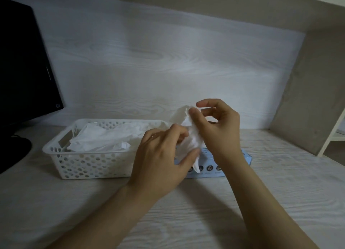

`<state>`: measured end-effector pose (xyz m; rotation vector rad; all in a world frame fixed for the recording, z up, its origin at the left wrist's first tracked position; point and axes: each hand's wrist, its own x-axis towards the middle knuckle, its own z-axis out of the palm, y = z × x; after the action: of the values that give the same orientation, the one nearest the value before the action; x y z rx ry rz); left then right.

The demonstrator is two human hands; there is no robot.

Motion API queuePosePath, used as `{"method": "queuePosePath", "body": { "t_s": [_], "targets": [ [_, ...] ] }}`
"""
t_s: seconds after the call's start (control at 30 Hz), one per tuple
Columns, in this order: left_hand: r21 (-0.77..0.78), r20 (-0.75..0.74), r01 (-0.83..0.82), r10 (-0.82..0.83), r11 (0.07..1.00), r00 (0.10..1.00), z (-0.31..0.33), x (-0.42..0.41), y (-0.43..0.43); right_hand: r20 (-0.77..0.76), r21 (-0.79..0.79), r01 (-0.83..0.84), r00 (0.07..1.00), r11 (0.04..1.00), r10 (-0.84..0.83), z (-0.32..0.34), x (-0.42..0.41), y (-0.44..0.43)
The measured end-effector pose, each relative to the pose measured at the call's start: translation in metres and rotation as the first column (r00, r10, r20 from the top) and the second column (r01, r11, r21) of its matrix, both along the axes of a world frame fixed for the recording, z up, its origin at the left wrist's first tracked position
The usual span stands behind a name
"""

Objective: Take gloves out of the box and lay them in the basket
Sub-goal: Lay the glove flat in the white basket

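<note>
While some gloves (104, 138) are lying in the basket (56, 148), the left hand (160, 161) and right hand (220, 129) are pinching another glove (192, 138) over the box (246, 157). It is awaiting placement.

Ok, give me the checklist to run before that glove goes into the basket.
1. Grip: left hand and right hand both pinch the glove: ok.
2. Glove out of the box: its lower tip hangs in front of the box and the hands hide the opening: cannot tell.
3. Glove spread flat for laying: it is bunched between the fingers: not ok.
4. Basket close by: it stands right beside the box, to its left: ok.
5. Room in the basket: the pile reaches about rim height: cannot tell.
6. Way from glove to basket: nothing stands between them: ok.
</note>
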<state>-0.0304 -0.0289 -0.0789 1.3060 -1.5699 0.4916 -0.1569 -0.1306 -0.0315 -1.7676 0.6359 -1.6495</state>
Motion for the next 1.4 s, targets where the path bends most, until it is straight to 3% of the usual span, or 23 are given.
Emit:
{"method": "queuePosePath", "body": {
  "t_s": [0.2,0.33,0.43,0.63,0.9,1.03,1.17,1.4],
  "targets": [
    [-0.098,-0.156,0.047,-0.062,0.994,0.986,0.008,0.006,0.001,0.055,0.139,-0.248,0.969,0.959,0.242,0.001,-0.002,0.002],
    [-0.153,-0.247,0.037,-0.074,0.987,0.966,0.018,0.011,0.003,-0.226,-0.001,-0.318,0.924,0.948,0.309,-0.002,-0.005,0.000],
    [-0.135,-0.307,0.048,-0.088,0.990,0.948,0.020,0.014,0.005,-0.367,-0.011,-0.341,0.876,0.940,0.313,-0.007,-0.001,-0.001],
    [-0.025,-0.346,0.210,-0.206,0.977,0.915,0.024,0.013,0.010,-0.278,-0.029,-0.316,0.914,0.948,0.296,-0.006,0.001,0.002],
    [-0.076,-0.337,0.017,-0.041,0.997,0.941,0.021,0.022,0.004,-0.186,0.106,-0.356,0.910,0.928,0.371,-0.005,0.001,0.004],
    [-0.080,-0.450,0.051,-0.081,0.996,0.889,0.021,0.028,0.002,-0.166,0.253,-0.480,0.834,0.840,0.526,-0.002,-0.003,0.002],
    [-0.081,-0.451,0.071,-0.100,0.994,0.887,0.023,0.029,0.003,-0.086,0.356,-0.607,0.736,0.711,0.672,0.002,-0.003,0.005],
    [-0.068,-0.485,0.128,-0.145,0.989,0.862,0.026,0.029,0.004,-0.087,0.488,-0.634,0.648,0.599,0.757,0.005,-0.001,0.013]
  ]
}}
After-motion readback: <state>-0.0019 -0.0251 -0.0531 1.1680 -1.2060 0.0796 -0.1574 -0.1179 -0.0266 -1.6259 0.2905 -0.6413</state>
